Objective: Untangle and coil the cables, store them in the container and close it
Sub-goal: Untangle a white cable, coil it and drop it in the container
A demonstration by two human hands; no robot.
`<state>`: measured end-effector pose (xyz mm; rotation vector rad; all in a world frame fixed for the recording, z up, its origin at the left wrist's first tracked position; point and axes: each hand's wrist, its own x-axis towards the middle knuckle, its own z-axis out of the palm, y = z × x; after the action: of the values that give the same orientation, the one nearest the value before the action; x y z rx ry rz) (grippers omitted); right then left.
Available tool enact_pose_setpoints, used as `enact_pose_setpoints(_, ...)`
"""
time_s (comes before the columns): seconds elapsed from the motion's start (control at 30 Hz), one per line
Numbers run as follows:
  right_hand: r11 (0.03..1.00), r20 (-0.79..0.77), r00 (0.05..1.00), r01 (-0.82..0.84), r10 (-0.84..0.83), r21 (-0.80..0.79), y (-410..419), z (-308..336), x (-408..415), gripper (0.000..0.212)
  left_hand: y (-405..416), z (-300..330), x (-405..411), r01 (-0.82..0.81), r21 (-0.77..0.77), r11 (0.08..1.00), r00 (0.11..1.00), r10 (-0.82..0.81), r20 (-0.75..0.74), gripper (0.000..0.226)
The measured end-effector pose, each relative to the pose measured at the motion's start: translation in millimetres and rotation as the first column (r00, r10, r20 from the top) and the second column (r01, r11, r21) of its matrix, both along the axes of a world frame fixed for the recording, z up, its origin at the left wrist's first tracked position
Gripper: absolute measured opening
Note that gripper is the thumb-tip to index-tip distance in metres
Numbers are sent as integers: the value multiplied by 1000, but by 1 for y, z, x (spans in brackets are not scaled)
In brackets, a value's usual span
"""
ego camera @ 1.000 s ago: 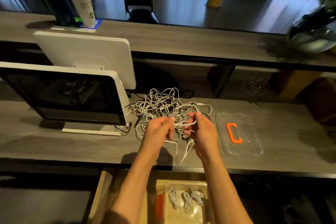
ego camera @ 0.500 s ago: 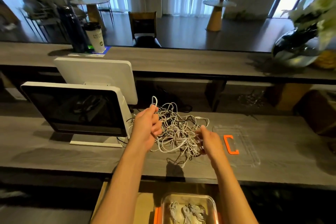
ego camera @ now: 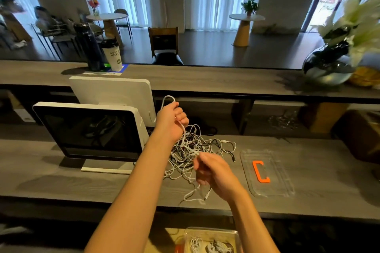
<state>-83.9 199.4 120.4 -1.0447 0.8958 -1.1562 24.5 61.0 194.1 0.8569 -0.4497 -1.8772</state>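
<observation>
Two hands: both on the cable tangle [ego camera: 197,150], which sits mid-counter.
Left hand [ego camera: 171,122]: raised above the pile, fingers curled round a white cable; a loop of it sticks out above the fist.
Right hand [ego camera: 213,172]: low, at the near edge of the tangle, fingers curled and pinching white strands; exact strand can't be told, hand is motion-blurred.
Tangle: mostly white cables with a few black ones, on the counter [ego camera: 72,181], between the monitor [ego camera: 90,129] and the lid [ego camera: 267,172]. Loose ends trail toward the near edge below the right hand.
Lid: clear plastic with an orange clip, flat on the counter just right of the tangle, apart from it.
Container [ego camera: 211,240]: clear, below the counter edge at bottom of view, open, with coiled white cables inside.
Upper shelf: paper cup [ego camera: 112,53] and dark bottle [ego camera: 90,47] at left, glass vase [ego camera: 329,65] with white flowers at right.
</observation>
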Motion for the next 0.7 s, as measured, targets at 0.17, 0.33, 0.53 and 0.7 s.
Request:
enact_pose_setpoints(0.17,979,269,952,177,-143,-104,-21,25,3,32,20,-23,1,189,-60,980,971,-178,160,47)
enact_pose_setpoints(0.33,928,337,878,371,-339,-34,-62,62,-8,34,65,-47,0,590,-194,784,742,-431,514,88)
enact_pose_setpoints(0.53,922,124,923,339,-365,187,-92,55,-34,59,75,-51,11,499,-345,795,804,-275,528,38)
enact_pose_setpoints(0.7,976,-67,995,91,-79,200,-71,1,-10,83,44,-23,15,164,-295,941,983,-180,-25,31)
